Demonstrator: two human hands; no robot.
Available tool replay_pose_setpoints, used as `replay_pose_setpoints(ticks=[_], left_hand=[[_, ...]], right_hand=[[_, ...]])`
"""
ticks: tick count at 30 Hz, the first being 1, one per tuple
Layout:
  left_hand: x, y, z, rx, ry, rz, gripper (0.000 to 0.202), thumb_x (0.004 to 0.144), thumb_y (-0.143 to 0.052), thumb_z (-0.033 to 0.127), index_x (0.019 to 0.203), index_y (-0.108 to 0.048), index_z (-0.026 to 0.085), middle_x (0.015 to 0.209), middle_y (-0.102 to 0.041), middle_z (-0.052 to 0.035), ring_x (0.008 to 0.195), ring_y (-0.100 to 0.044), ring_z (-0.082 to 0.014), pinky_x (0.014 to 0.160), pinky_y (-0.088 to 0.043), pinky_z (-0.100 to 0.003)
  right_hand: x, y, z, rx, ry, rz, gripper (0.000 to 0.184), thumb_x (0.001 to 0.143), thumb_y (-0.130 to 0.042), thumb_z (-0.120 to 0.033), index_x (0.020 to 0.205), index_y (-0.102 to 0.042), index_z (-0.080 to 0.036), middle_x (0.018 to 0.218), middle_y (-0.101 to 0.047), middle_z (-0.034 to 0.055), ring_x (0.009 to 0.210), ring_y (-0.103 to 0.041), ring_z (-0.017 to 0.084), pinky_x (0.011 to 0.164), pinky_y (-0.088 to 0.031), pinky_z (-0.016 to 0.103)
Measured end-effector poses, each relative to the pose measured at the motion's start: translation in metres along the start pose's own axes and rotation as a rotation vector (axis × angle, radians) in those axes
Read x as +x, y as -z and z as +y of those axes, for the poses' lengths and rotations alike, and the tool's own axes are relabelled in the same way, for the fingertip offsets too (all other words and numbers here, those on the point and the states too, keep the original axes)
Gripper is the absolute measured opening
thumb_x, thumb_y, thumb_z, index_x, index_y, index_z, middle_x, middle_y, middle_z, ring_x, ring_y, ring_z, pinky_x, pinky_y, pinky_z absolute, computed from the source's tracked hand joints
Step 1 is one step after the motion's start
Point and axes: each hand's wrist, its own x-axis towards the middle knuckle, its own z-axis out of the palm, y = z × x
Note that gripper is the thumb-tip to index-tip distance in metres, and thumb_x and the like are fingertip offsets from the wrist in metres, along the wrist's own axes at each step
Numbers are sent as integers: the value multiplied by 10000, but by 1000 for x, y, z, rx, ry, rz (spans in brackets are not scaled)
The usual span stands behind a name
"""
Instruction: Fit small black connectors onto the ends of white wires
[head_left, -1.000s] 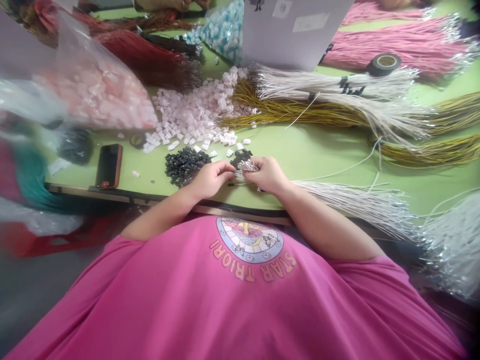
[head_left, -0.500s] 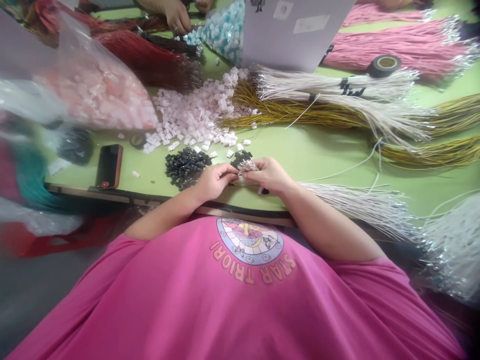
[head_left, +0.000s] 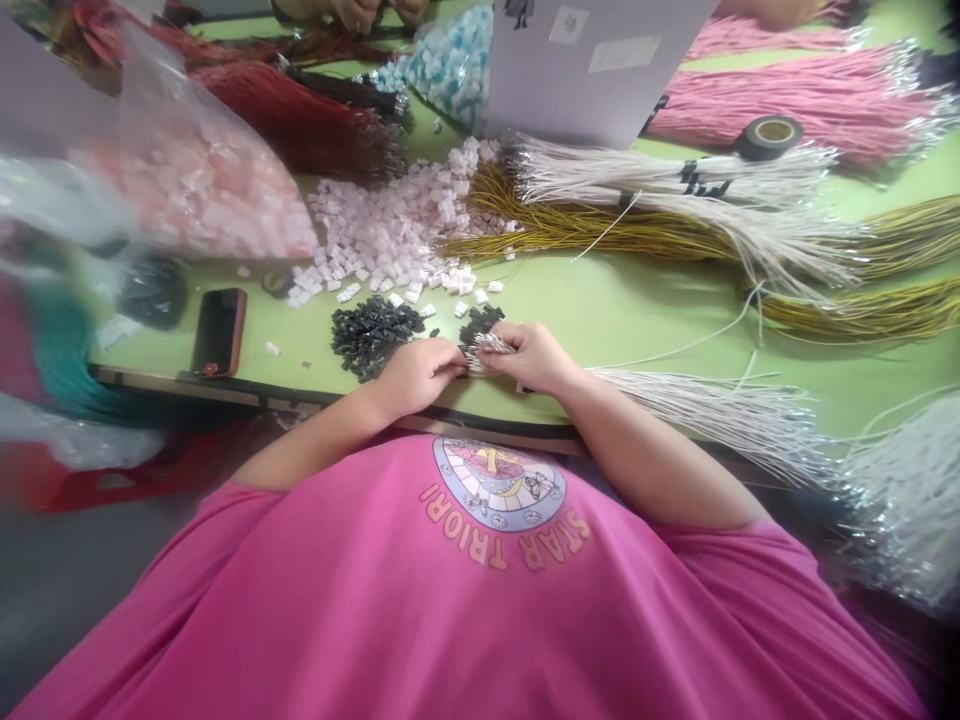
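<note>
My right hand (head_left: 538, 358) is closed round a bundle of white wires (head_left: 491, 345), whose silvery terminal ends point left out of the fist. The rest of that bundle's length trails to the right along the table edge. My left hand (head_left: 418, 374) is closed in a pinch at the tips of the terminals; what sits between its fingertips is too small to make out. A heap of small black connector housings (head_left: 373, 335) lies just behind the left hand. Behind the right hand's fingers is a smaller black pile (head_left: 480, 322), partly covered.
Beyond the piles are loose white connector housings (head_left: 397, 225), yellow wires (head_left: 600, 235) and taped white wires (head_left: 645, 170). A phone (head_left: 219, 332) lies at the left, near a bag of pinkish housings (head_left: 202, 190). A purple box (head_left: 592, 70) stands behind; another person's hands (head_left: 358, 12) are at the top.
My left hand has shifted slightly left and down, its fingers curling more. The wire bundle in my right hand has tilted a little left. The other person's hand has drawn back upward.
</note>
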Motion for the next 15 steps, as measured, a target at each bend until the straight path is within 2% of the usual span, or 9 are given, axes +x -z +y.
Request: replay_pose_setpoints(ticks=[3,6,8,11,15], left_hand=[[-9,10,-7,84,-8,-21,154,845,-583,268,921,-685,181,985,-655,-61,861,-615,-157,764,-501,-293],[-7,19,-20,166,105,50,198,880,-526,272,960,-678,174,965,-650,-65,891,-603,-167,790,-490,-301],[0,23,-29,261,191,52,215,890,-497,264,964,-678,173,966,-651,-66,910,-596,-183,801,-474,-308],[17,23,-35,424,260,-75,217,869,-517,296,955,-686,190,971,-640,-70,913,-587,-215,753,-453,-316],[33,19,-33,533,292,-218,220,864,-482,267,841,-687,189,916,-615,-75,853,-581,-211,675,-417,-303]], right_hand=[[0,6,0,50,-22,-43,229,692,-616,-348,793,-656,-146,765,-606,32,565,-527,98,368,-384,192],[2,9,-1,79,-97,-83,218,682,-607,-319,803,-662,-146,692,-594,25,534,-527,110,364,-420,215],[2,9,-1,86,-126,-68,192,679,-589,-295,784,-654,-148,661,-574,16,522,-520,110,365,-436,223],[2,8,-2,84,-140,-49,151,665,-569,-265,745,-627,-150,638,-547,5,515,-507,105,361,-437,219],[1,8,-1,72,-109,-81,131,673,-556,-272,725,-590,-157,651,-531,3,537,-508,101,356,-413,195]])
